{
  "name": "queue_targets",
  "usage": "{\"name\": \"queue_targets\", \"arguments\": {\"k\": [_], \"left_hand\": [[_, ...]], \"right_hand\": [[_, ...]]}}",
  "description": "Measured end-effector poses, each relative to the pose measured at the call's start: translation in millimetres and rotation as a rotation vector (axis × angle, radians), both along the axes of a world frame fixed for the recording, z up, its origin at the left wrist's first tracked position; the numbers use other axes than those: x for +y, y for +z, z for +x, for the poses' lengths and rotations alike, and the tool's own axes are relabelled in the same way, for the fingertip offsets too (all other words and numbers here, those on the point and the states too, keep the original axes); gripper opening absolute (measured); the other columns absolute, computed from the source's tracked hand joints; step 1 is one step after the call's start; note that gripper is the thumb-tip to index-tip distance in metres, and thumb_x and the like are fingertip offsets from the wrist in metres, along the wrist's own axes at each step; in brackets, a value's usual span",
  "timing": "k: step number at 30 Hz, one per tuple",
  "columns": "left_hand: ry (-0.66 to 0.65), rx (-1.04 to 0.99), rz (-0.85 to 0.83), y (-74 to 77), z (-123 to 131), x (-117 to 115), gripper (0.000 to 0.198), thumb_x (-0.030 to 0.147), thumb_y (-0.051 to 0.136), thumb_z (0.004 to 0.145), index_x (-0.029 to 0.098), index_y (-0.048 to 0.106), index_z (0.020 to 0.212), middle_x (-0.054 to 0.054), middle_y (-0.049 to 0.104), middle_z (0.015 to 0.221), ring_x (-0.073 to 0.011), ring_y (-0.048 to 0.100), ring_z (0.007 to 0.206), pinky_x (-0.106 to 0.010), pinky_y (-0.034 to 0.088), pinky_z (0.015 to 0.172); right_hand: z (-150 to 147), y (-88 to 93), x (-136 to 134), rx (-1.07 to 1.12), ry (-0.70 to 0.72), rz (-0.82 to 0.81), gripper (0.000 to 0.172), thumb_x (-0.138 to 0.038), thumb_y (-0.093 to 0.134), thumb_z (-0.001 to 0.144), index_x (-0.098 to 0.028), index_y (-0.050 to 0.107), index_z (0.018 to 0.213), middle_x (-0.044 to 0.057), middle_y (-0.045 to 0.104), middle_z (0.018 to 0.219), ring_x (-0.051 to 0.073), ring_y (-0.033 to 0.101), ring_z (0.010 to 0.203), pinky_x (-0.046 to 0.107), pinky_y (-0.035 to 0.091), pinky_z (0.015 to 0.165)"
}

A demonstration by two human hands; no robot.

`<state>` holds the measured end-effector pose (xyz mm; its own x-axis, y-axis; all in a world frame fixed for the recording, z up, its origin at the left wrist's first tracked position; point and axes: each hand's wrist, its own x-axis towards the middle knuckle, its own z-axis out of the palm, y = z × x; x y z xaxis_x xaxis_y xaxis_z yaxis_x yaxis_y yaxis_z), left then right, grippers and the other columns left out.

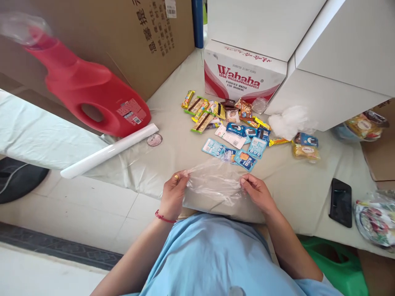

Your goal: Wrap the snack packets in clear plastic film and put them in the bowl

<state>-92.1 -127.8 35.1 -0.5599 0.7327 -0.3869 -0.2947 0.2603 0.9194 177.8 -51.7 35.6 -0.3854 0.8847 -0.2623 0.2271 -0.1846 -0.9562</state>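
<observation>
- Plastic bag (214,183) is spread between left fingers (182,181) and right fingers (252,179), both pinching it
- opening step, I reckon
- next move probably needs gentle tugging

We see thin, clear plastic in the bag (212,187), crinkled and shiny along its folds. The snack packets (203,122) look like glossy plastic wrap, catching light on their creases. Our shirt (212,259) is soft, matt cloth. The table cover (173,148) looks smooth and wrinkled, with a dull sheen. We find the bottle (92,82) hard, smooth plastic, the tube (111,151) smooth and slightly shiny, the big box (123,37) matt brown cardboard, and the phone (341,203) dark, glassy and reflective.
</observation>
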Motion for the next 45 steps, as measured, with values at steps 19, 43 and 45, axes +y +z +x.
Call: {"name": "queue_targets", "arguments": {"k": [19, 43, 45], "left_hand": [[-0.641, 1.360, -0.016, 13.8, -8.9, 11.3, 0.064, 0.046, 0.068, 0.087, 0.018, 0.057, 0.143, -0.021, 0.055, 0.150, -0.0418, 0.042, 0.148, -0.058, 0.035, 0.118], [-0.322, 0.028, -0.022, -2.0, -16.1, 60.7, 0.052, 0.054, 0.084, 0.065, 0.020, 0.057, 0.093, 0.006, 0.060, 0.069, -0.0091, 0.054, 0.051, -0.022, 0.036, 0.049], [-0.350, 0.098, -0.039, -8.6, -19.7, 60.1, 0.046, 0.051, 0.083, 0.064, 0.020, 0.058, 0.087, 0.008, 0.054, 0.061, -0.0082, 0.047, 0.048, -0.022, 0.034, 0.049]], "right_hand": [[13.7, -11.6, 9.4, -0.061, -0.016, 0.100, 0.069, -0.057, 0.077, 0.081, -0.024, 0.056, 0.138, 0.007, 0.071, 0.112, 0.023, 0.066, 0.099, 0.036, 0.055, 0.087], [23.5, -0.2, 16.3, 0.092, -0.200, -0.173, 0.076, -0.051, 0.089, 0.067, -0.027, 0.057, 0.131, -0.001, 0.068, 0.084, 0.018, 0.064, 0.070, 0.029, 0.053, 0.057], [32.6, -6.3, 13.1, 0.028, -0.220, -0.143, 0.057, -0.052, 0.085, 0.070, -0.023, 0.063, 0.114, -0.003, 0.062, 0.076, 0.015, 0.058, 0.062, 0.026, 0.048, 0.051]]}}
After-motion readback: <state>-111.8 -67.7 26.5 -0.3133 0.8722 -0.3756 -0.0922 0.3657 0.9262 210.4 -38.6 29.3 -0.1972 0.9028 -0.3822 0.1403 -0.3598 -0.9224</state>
